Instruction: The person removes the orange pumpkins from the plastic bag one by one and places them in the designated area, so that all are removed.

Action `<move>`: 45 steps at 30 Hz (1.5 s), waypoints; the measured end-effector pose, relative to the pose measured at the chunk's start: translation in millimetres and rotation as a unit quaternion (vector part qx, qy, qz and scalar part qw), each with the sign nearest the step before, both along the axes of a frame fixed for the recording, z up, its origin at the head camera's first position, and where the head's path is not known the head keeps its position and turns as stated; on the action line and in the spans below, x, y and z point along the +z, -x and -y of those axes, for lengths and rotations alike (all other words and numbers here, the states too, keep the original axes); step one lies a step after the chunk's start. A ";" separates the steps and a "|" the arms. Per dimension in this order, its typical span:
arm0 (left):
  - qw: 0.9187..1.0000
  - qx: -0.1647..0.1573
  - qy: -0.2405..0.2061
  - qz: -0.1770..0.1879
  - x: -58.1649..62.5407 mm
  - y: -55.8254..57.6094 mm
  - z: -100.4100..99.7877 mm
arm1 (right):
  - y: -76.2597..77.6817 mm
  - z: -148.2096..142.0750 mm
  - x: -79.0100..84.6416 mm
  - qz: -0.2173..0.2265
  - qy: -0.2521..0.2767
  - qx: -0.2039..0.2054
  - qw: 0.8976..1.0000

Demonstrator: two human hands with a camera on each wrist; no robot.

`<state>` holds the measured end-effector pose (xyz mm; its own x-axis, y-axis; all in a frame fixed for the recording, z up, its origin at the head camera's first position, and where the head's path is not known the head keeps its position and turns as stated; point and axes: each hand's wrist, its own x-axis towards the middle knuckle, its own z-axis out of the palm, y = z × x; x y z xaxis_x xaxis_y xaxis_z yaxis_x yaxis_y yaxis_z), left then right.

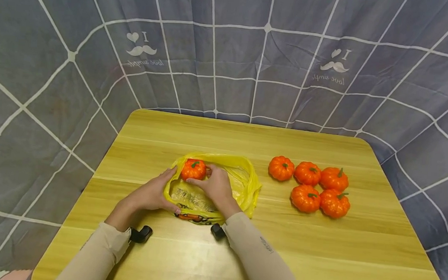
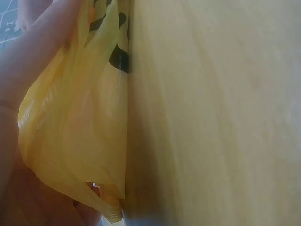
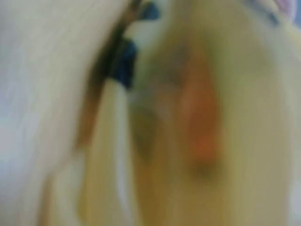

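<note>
A yellow plastic bag (image 1: 251, 189) lies with its mouth spread on the table, dark print along its front. My left hand (image 1: 152, 192) holds the bag's left edge, thumb at the front rim and fingers farther back. Inside, by the left wall, sits a small orange pumpkin (image 1: 193, 171) with a green stem. My right hand (image 1: 217, 187) reaches into the bag and grips this pumpkin's right side with thumb and fingers. The left wrist view shows the bag's yellow side (image 2: 94, 127) against the hand. Blur fills the right wrist view, with the bag's film (image 3: 254, 141) up close.
Several more orange pumpkins (image 1: 308, 173) stand in a cluster right of the bag on the wooden table (image 1: 317, 259). A grey checked curtain (image 1: 237, 54) hangs behind and at both sides. Black wrist mounts (image 1: 141, 234) sit under the sleeves.
</note>
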<state>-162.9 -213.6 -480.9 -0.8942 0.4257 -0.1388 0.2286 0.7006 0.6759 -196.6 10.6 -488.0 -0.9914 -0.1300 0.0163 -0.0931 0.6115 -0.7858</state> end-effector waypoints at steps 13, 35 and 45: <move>1.000 0.016 0.008 0.002 5.3 -3.2 19.8 | -36.5 -68.6 48.1 0.000 -0.017 -0.023 1.000; 1.000 0.023 0.010 0.011 4.1 -7.7 30.4 | -63.2 -194.6 25.6 -0.134 -0.229 -0.082 0.961; 1.000 0.015 0.009 0.016 3.0 -6.4 26.2 | -62.9 -196.7 13.7 -0.192 -0.282 -0.071 0.937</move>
